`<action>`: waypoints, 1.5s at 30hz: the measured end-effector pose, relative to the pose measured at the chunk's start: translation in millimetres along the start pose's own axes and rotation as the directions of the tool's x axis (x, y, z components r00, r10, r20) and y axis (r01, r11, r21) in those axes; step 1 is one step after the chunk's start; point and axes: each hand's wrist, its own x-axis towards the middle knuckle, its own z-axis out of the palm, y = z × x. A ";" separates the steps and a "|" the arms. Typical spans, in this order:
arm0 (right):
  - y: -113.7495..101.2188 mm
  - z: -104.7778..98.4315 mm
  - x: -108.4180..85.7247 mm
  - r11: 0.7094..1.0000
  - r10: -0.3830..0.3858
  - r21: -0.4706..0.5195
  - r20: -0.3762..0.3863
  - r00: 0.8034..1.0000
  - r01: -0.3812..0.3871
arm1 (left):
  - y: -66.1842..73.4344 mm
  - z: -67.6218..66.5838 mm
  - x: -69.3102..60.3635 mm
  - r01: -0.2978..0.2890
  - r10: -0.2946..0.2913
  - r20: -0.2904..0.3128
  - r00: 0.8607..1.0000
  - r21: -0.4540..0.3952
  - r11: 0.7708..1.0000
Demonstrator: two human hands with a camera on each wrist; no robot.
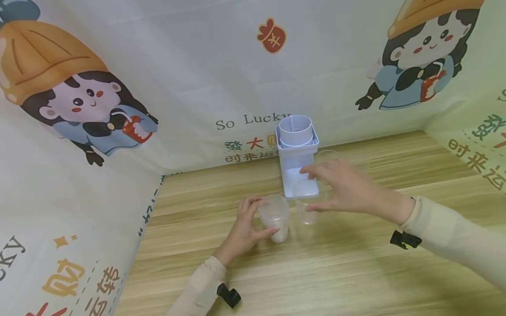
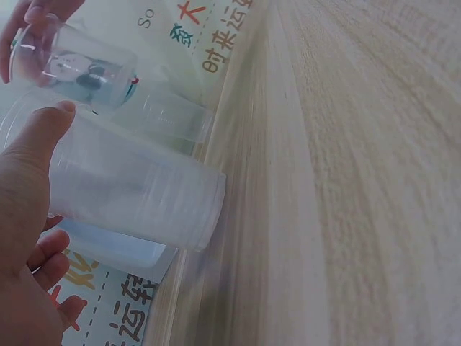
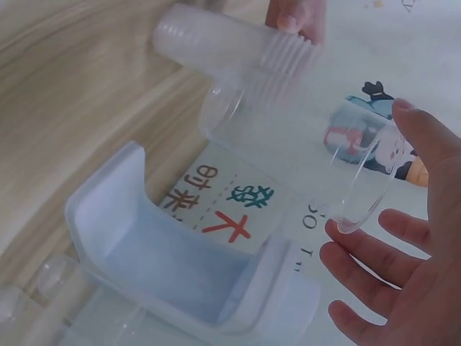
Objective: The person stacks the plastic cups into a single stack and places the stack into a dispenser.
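A nested stack of clear plastic cups (image 1: 277, 210) stands upright on the table, and my left hand (image 1: 248, 226) grips it with thumb and fingers around its upper part. My right hand (image 1: 341, 186) pinches a single clear plastic cup (image 3: 302, 155) near its rim, thumb on one side and fingers on the other. This cup is upright, just right of the stack and above the table in the left wrist view. Behind both hands is a white plastic stand (image 1: 297, 153) with a round tube on top and a flat base. The right hand partly hides the base.
At least one more clear cup (image 2: 176, 115) stands on the wood-grain table (image 1: 316, 276), behind the right hand and beside the stand. Printed cloth (image 1: 189, 57) forms walls at the back and sides. Black wrist mounts (image 1: 228, 296) sit on both sleeves.
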 end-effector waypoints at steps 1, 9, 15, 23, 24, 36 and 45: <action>-0.3 -1.9 1.3 1.000 -0.004 -0.001 -0.002 1.000 0.004 | 0.0 -0.2 -0.1 0.000 0.000 0.001 1.000 -0.001 1.000; -2.9 -15.7 11.1 1.000 -0.031 0.004 -0.006 1.000 0.031 | 0.8 -1.1 -1.0 0.003 -0.003 0.004 1.000 -0.004 1.000; -4.8 -21.9 16.6 0.999 -0.047 0.017 -0.013 0.999 0.047 | 0.1 -0.7 -1.1 -0.002 0.002 0.001 1.000 -0.004 1.000; -9.8 -28.1 26.9 0.996 -0.081 0.033 -0.031 0.996 0.082 | -0.6 -1.0 -0.7 -0.016 0.016 -0.009 1.000 -0.009 1.000; -11.0 -28.8 28.2 0.996 -0.079 0.035 -0.028 0.996 0.080 | -0.6 -0.9 -0.7 -0.019 0.019 -0.010 1.000 -0.008 1.000; -22.3 -30.9 44.6 0.993 -0.104 0.047 -0.016 0.994 0.105 | -1.3 -1.0 -0.8 -0.044 0.044 -0.010 0.999 0.006 0.999; -26.5 -23.3 55.7 0.986 -0.156 0.058 -0.050 0.986 0.159 | -3.3 -0.1 -0.4 -0.037 0.037 -0.004 0.999 -0.007 0.999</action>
